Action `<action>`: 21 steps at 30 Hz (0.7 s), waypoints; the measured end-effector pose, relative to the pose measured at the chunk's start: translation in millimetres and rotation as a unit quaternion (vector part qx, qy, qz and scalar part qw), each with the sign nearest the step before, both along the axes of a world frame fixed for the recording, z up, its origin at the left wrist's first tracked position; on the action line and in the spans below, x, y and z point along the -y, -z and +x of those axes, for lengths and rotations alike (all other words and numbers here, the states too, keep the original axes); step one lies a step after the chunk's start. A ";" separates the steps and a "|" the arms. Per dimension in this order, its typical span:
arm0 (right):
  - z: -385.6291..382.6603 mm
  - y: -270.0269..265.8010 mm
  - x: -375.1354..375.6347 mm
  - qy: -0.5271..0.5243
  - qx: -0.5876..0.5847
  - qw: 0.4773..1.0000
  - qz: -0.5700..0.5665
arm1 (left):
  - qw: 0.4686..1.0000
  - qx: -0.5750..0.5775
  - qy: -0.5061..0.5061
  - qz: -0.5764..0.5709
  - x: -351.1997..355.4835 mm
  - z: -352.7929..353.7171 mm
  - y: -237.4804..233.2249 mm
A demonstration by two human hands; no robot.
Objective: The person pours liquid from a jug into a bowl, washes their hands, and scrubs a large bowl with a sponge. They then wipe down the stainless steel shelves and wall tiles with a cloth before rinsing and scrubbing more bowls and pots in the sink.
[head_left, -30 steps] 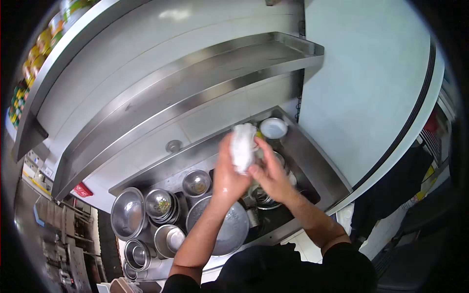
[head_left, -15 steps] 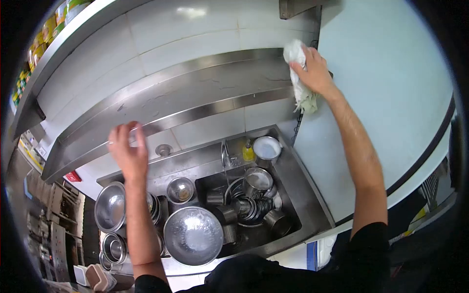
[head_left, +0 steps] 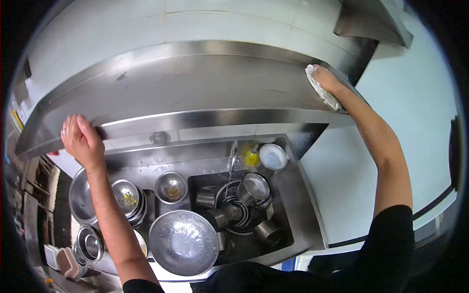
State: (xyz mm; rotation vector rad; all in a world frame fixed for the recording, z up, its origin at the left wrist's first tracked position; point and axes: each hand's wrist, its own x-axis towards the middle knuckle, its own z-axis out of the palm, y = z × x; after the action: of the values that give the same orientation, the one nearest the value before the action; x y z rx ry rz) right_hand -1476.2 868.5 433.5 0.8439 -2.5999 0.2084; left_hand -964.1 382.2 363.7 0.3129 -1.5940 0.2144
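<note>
A long stainless steel shelf (head_left: 195, 80) runs along the tiled wall above the sink. My left hand (head_left: 83, 139) is closed over the left part of its front lip, thumb on top. At the shelf's right end, my right hand (head_left: 327, 78) presses down on a bunched white cloth (head_left: 320, 90), fingers closed around its upper part. The cloth lies on the shelf surface close to the right rim. A few dark marks and streaks show on the metal.
Below is a steel sink (head_left: 288, 215) with pots and dishes under a running tap (head_left: 233, 151). A yellow bottle (head_left: 251, 157) and a pot of whitish liquid (head_left: 273, 157) stand behind. A large bowl (head_left: 184, 242) sits in front; stacked bowls (head_left: 128, 200) lie left. A bracket (head_left: 369, 24) juts out upper right.
My left hand has gone from open near the shelf to closed on its front lip. My right hand has brought the cloth from the shelf's right end down onto its surface. The view has shifted.
</note>
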 end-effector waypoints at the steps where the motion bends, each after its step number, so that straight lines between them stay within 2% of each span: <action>1: -9.8 -3.0 23.7 -0.008 -0.021 0.997 0.080 | 1.000 -0.007 0.006 0.000 0.2 0.7 -0.8; 2: -7.7 -5.1 60.1 -0.019 -0.044 0.986 0.158 | 1.000 -0.014 0.008 -0.008 -0.5 0.6 -2.6; 4: 10.9 -3.3 142.5 -0.016 -0.056 0.975 0.213 | 0.999 -0.038 -0.010 -0.027 1.4 -0.4 -3.2; 5: 32.2 2.5 187.3 -0.001 -0.040 0.981 0.191 | 0.998 -0.053 -0.006 -0.046 -1.3 -1.0 -5.8; 7: 137.3 -13.9 250.1 0.031 0.011 0.994 0.107 | 1.000 -0.004 -0.017 0.004 -1.4 3.8 -3.9; 8: 124.1 -3.0 277.6 -0.109 -0.058 0.967 0.223 | 1.000 -0.002 -0.010 -0.010 0.4 3.7 -5.2; 10: 176.5 4.3 339.1 -0.259 -0.120 0.934 0.216 | 1.000 0.004 -0.012 0.008 -2.8 5.1 -7.2; 11: 214.5 3.9 367.7 -0.320 -0.027 0.937 0.139 | 1.000 0.015 -0.019 0.012 -4.1 7.6 -8.0; 12: 248.0 6.8 388.0 -0.389 0.011 0.916 0.096 | 0.999 0.020 -0.019 0.017 -5.0 8.6 -8.0; 13: 293.4 -7.5 383.3 -0.409 0.019 0.901 0.139 | 1.000 0.014 -0.022 0.012 -5.1 10.2 -10.1; 14: 307.2 -5.7 379.1 -0.428 0.017 0.893 0.138 | 1.000 0.009 -0.020 0.006 -4.4 10.7 -10.9; 15: 324.3 -21.2 348.7 -0.444 0.094 0.880 0.136 | 1.000 0.006 -0.010 0.002 -5.5 9.2 -11.7; 16: 310.9 -17.9 330.6 -0.454 0.044 0.882 0.118 | 1.000 0.014 -0.013 0.006 -6.5 9.6 -11.9; 19: 216.0 -3.3 266.3 -0.491 -0.133 0.856 0.095 | 1.000 0.012 -0.006 0.003 -7.9 7.0 -11.6; 20: 156.4 4.1 238.5 -0.464 -0.161 0.863 0.121 | 1.000 0.015 -0.001 0.001 -8.8 7.1 -11.7; 21: 112.0 4.2 197.7 -0.399 -0.197 0.872 0.206 | 1.000 0.017 0.000 0.001 -8.3 7.7 -11.5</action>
State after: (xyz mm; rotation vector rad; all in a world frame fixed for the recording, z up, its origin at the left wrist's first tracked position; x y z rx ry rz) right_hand -1364.2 670.8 429.3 1.8632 -1.7996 -0.2882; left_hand -956.4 390.5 375.3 0.3108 -1.6270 0.2191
